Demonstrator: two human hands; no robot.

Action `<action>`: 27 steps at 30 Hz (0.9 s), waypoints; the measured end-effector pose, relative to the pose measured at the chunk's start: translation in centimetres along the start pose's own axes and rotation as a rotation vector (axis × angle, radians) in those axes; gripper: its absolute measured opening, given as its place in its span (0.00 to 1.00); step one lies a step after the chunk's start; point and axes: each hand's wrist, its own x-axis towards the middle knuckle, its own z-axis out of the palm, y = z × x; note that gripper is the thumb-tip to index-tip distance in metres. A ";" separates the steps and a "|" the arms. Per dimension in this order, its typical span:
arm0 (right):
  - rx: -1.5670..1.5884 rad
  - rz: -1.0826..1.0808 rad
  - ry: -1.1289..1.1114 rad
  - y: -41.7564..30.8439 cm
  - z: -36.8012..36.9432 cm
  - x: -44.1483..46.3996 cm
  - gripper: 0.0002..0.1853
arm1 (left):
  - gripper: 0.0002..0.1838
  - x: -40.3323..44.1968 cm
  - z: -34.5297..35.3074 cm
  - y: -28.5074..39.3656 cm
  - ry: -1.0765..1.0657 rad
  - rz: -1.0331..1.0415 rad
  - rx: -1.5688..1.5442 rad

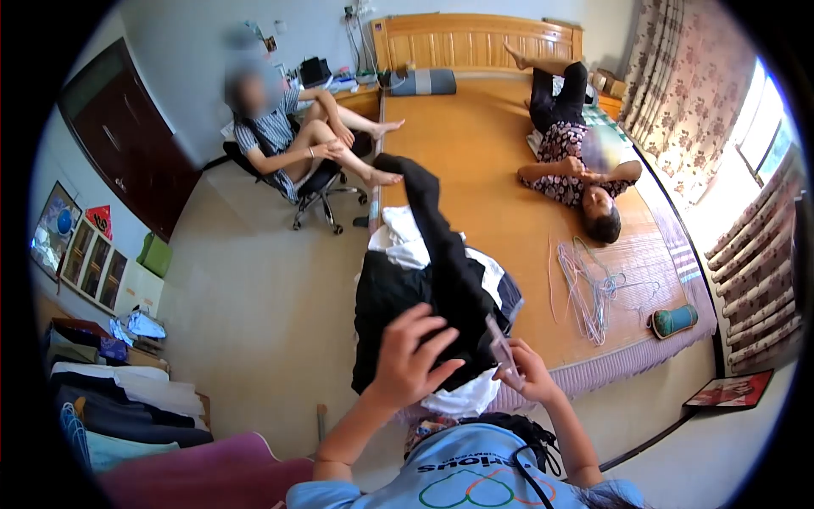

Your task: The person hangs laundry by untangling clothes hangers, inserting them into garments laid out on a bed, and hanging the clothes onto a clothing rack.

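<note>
My left hand [414, 356] is over a black garment [386, 293] at the foot of the bed, its fingers spread and apart. The garment lies on a heap of clothes, and one long black leg or sleeve stretches from it up the bed edge. In my right hand [532, 373] is a flat, translucent, pale pinkish thing [502, 343], held upright beside the black cloth; its kind is unclear. White clothes [403, 237] show behind the black garment, and a white cloth [465, 399] shows in front, near my body.
Several wire hangers [589, 293] and a blue-green cylinder [674, 321] lie on the bed [475, 153]. One person [564, 144] lies there; another sits on an office chair [322, 182] at left. Folded clothes [127, 399] are at lower left, a framed picture [729, 389] at right.
</note>
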 end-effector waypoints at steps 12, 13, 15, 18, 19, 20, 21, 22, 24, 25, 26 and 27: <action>0.406 0.032 -0.489 1.2 1.8 -2.1 0.32 | 0.12 1.1 -2.3 -0.4 -0.431 0.457 0.208; 0.475 0.016 -0.525 1.8 1.8 -2.0 0.35 | 0.12 1.3 -2.2 0.0 -0.412 0.456 0.202; 0.643 -0.028 -0.551 3.8 2.4 -1.5 0.39 | 0.13 1.8 -2.1 0.4 -0.383 0.474 0.200; 0.578 0.400 -0.638 3.8 0.4 -0.6 0.41 | 0.11 2.5 -2.4 0.3 -0.400 0.388 0.163; 0.459 0.422 -0.610 3.3 -0.1 -0.6 0.40 | 0.09 2.5 -2.6 -0.3 -0.410 0.334 0.134; 0.343 0.443 -0.600 3.1 -0.2 -0.6 0.39 | 0.08 2.9 -3.0 0.0 -0.400 0.308 0.169; 0.323 0.380 -0.633 3.5 -0.2 -0.5 0.36 | 0.09 3.0 -2.8 -0.4 -0.324 0.327 0.134; 0.412 0.236 -0.546 5.2 1.1 -0.7 0.34 | 0.10 3.2 -2.8 -0.7 -0.245 0.341 0.113; 0.236 0.223 -0.535 4.3 2.0 -0.6 0.32 | 0.10 3.5 -2.9 -1.2 -0.163 0.288 0.072; 0.208 0.220 -0.529 3.5 2.3 -0.6 0.30 | 0.09 3.7 -3.0 -1.4 -0.144 0.267 0.015; -0.083 -0.089 -0.420 5.2 3.1 -0.4 0.29 | 0.09 3.7 -3.1 -1.6 -0.120 0.237 0.006; -0.198 -0.042 -0.409 3.5 2.8 -0.3 0.28 | 0.09 3.7 -3.2 -1.7 -0.101 0.231 -0.003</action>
